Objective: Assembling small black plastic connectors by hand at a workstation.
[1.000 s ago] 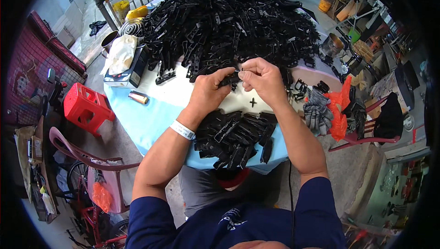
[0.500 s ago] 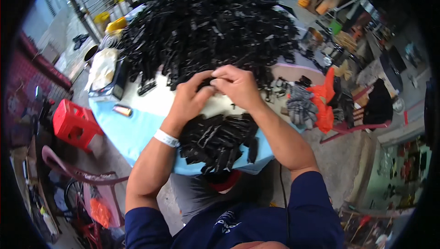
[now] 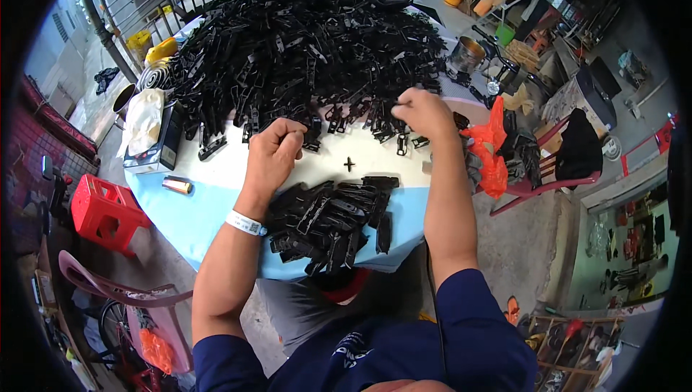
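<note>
A large heap of black plastic clip-like parts [image 3: 310, 46] covers the far half of the table. My left hand [image 3: 272, 148] is closed in front of the heap's near edge, fingers curled and thumb pressed in; whatever it may hold is hidden. To the right, my right hand [image 3: 427, 113] is closed too, fingertips bent together beside the heap, their contents not visible. On the pale surface between the hands lies a small black cross-shaped piece [image 3: 349, 164]. A smaller pile of long black parts [image 3: 335, 220] lies close to me, between my forearms.
At the table's left side are a box [image 3: 156, 139] with a white bag on it and a lighter-like item [image 3: 177, 185]. A red stool [image 3: 108, 213] stands left on the floor. An orange plastic bag [image 3: 491, 154] and a chair [image 3: 559, 183] are on the right.
My hands were together over the middle of the table and have separated. The right moved right toward the heap, the left slightly left. The cross-shaped piece now shows fully between them.
</note>
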